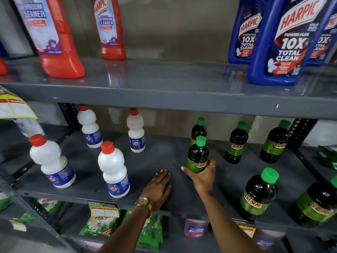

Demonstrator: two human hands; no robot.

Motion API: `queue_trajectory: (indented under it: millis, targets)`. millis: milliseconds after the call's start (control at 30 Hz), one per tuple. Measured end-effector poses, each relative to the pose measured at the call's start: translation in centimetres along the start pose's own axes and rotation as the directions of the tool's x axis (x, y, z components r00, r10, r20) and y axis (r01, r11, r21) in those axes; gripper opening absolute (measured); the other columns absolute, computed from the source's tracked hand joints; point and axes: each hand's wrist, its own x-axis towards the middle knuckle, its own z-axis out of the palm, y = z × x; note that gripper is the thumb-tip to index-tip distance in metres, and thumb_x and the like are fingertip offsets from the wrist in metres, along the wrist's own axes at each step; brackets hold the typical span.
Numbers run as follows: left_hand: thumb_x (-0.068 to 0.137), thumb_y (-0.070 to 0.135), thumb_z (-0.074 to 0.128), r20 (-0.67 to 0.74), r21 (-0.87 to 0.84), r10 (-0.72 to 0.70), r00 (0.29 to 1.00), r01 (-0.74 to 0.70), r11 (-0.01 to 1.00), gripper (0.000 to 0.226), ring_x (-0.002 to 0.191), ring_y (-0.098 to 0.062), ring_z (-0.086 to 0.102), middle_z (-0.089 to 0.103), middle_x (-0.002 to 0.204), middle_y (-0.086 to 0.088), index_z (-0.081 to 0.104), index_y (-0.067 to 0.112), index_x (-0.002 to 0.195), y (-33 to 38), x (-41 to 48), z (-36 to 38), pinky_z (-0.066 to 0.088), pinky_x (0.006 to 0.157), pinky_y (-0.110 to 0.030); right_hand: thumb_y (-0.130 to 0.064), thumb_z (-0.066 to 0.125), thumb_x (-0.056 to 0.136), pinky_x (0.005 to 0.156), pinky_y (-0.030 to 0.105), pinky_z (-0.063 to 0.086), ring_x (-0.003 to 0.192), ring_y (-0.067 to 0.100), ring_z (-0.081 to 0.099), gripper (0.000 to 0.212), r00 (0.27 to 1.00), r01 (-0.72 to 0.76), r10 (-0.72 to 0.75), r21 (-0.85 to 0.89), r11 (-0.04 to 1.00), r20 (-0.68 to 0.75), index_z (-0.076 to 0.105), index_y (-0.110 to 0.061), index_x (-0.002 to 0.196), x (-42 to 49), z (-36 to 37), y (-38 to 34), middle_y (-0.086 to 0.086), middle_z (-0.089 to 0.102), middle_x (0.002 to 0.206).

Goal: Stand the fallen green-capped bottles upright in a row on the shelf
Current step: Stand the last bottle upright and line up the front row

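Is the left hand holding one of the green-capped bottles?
No, the left hand lies flat and empty on the shelf, while the right hand grips a green-capped bottle.

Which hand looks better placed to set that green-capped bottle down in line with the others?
The right hand: it already grips the upright green-capped bottle near its base. The left hand lies flat and empty on the shelf.
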Motion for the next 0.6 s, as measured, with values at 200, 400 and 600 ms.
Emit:
queue_trajectory:
  millis: [200,400,600]
  targets:
    - [0.099,0.034,0.035,-0.033,-0.009,0.018,0.999,-0.018,1.0,0.051,0.147,-0.012,0.01,0.017,0.158,-0.001,0.025,0.018,0.146,-0.1,0.1,0.1,-0.004,0.116,-0.019,-0.028,0.094,0.044,0.088,0.038,0.049,0.107,0.028,0.055,0.083,0.999,0.027,-0.035,-0.176,0.984,-0.042,0.054,-0.007,0.113,-0.5,-0.3,0.6,0.009,0.059,0.111]
    - [0.098,0.034,0.036,-0.044,-0.021,0.034,0.998,-0.035,0.999,0.051,0.146,-0.012,0.013,0.021,0.158,-0.001,0.028,0.016,0.145,-0.2,0.2,0.0,-0.003,0.115,-0.018,-0.044,0.093,0.036,0.089,0.036,0.046,0.107,0.02,0.048,0.094,1.0,0.017,-0.016,-0.237,0.971,0.007,0.054,-0.011,0.115,0.2,-0.8,0.9,0.004,0.051,0.111]
    - [0.098,0.034,0.038,-0.037,-0.024,0.033,0.999,-0.034,0.999,0.051,0.146,-0.013,0.014,0.023,0.157,-0.002,0.029,0.017,0.145,-0.1,0.2,-0.2,0.001,0.117,-0.021,-0.02,0.092,0.051,0.078,0.019,0.047,0.098,0.018,0.062,0.065,0.977,0.019,0.011,-0.136,0.99,0.213,0.054,-0.025,0.103,0.4,-2.4,1.5,-0.009,0.061,0.097]
